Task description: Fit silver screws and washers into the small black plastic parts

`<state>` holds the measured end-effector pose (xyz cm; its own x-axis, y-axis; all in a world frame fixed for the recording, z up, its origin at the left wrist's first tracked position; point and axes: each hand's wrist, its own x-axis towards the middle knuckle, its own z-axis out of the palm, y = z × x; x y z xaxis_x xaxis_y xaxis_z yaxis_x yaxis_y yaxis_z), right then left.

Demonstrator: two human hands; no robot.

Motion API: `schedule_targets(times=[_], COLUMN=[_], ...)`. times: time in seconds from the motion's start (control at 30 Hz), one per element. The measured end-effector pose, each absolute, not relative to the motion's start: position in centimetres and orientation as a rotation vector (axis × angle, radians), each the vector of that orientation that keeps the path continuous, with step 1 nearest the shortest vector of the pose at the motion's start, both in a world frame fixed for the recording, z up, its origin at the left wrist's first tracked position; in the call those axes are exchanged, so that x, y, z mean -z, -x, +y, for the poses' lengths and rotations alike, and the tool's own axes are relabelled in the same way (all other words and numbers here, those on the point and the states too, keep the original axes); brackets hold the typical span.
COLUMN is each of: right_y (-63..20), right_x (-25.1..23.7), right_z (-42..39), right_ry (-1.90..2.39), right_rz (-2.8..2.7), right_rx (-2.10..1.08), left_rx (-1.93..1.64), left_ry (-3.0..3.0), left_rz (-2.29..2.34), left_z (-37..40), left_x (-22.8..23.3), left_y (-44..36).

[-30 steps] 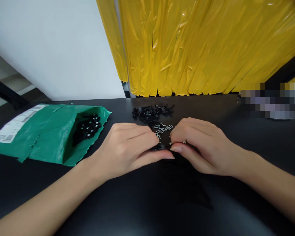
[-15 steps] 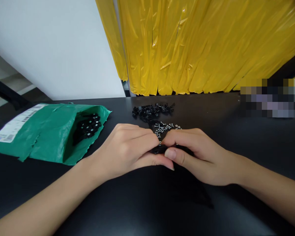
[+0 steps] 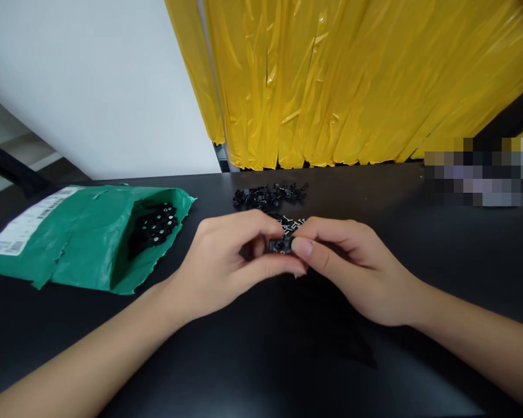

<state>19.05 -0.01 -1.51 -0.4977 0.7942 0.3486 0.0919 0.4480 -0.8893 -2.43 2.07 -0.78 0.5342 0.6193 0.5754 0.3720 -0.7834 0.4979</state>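
Between your two hands, above the black desk [image 3: 244,366], is a small black plastic part [image 3: 280,245] with a round feature on its facing side. Your left hand [image 3: 226,267] pinches it with curled fingers [image 3: 259,223] above and the thumb below. Your right hand [image 3: 361,276] grips its right end, thumb pressed on the near face and forefinger behind; the remaining fingers are folded mostly out of sight.

Just beyond your fingertips you have a scatter of small silvery metal screws [image 3: 294,223], partly hidden by your hands. Behind those lies a loose heap of small black plastic pieces [image 3: 268,196]. To your left, a green plastic mailing bag [image 3: 85,244] with a white printed label [image 3: 28,220] lies with its mouth open toward you, showing black pieces with shiny round spots [image 3: 157,226] inside. Glossy yellow plastic sheeting [image 3: 331,81] hangs beyond the desk.
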Motion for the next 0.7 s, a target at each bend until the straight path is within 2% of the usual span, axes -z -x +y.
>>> schedule_targets(times=[0.13,0.23,0.47,0.6,0.7], right_y=[-18.8,-18.4,-18.4,-19.4,-20.1], right_x=[1.7,1.9,1.9,2.0,2.3], right_z=[0.0,0.0,0.5,0.7,0.7], right_ry=[0.837,0.833,0.984,1.134,1.109], right_rz=[-1.787,-1.757,-1.919,-2.289,-2.552], right_rx=[-0.956,-0.897,-0.601,-0.414,-0.424], left_rx=[-1.259,-1.26,-1.273,-1.368,-1.436], left_ry=[-1.963,-1.809,-1.773,-1.871,-1.955], left_rz=[0.93,0.89,0.878,0.96,0.953], left_z=[1.7,1.6,2.7,4.4,5.1], left_x=[1.2,1.5,2.6,2.9,3.0], left_y=[1.1,0.3,0.5,1.7,2.2])
